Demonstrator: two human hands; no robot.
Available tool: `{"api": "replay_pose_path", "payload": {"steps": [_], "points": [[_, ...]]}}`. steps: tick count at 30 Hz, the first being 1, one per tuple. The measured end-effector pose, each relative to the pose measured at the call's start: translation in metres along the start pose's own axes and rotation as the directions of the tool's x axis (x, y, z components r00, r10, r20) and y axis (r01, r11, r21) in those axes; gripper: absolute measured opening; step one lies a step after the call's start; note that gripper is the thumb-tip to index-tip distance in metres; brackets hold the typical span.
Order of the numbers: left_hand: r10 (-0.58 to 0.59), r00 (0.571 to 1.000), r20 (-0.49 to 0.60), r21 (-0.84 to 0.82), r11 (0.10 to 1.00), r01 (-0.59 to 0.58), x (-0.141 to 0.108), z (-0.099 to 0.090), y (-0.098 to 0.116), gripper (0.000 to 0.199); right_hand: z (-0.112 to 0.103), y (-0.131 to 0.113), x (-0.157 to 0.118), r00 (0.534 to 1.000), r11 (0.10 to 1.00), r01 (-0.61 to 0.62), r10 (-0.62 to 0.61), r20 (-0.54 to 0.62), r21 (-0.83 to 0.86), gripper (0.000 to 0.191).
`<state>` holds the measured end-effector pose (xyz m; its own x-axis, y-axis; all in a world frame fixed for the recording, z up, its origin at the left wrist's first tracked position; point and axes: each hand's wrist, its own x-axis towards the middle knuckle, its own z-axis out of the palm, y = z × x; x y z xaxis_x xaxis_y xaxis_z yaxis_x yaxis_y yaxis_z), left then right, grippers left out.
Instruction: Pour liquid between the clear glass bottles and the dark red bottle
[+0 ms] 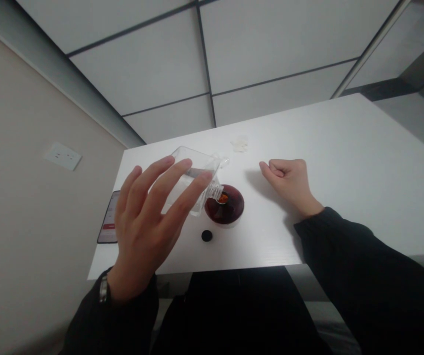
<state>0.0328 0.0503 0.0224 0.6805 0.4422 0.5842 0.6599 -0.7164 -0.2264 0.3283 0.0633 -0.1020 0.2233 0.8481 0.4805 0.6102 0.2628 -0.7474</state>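
Observation:
My left hand [145, 222] grips a clear square glass bottle [196, 161] from above, and the clear liquid inside lies against its lower side. The bottle tilts down, with its narrow neck [215, 193] over a round dish [224, 204] holding dark red liquid. An orange glint shows at the dish's centre, and I cannot tell whether liquid is flowing. A black round bottle cap [207, 235] lies near the dish. My right hand [288, 182] rests on the white table [326, 138], its fingers loosely curled around nothing.
A smartphone [108, 217] lies at the table's left edge, partly behind my left hand. Crumpled white paper [239, 144] and a small clear piece [223, 161] lie farther back. A wall socket plate [62, 156] sits on the left wall.

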Motion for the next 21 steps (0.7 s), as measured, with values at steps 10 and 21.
{"api": "replay_pose_path", "payload": {"steps": [10, 21], "points": [[-0.042, 0.998, -0.048, -0.087, 0.995, 0.038, -0.0028, 0.0056, -0.0017, 0.073, 0.0004, 0.0021, 0.0001, 1.000, 1.000, 0.020, -0.020, -0.009, 0.006, 0.052], [0.001, 0.997, -0.073, -0.033, 0.999, -0.003, -0.0005, 0.0049, -0.0015, 0.066, 0.0000, 0.0023, 0.0008, 0.999, 0.999, 0.031, -0.032, -0.010, -0.008, 0.051]]}}
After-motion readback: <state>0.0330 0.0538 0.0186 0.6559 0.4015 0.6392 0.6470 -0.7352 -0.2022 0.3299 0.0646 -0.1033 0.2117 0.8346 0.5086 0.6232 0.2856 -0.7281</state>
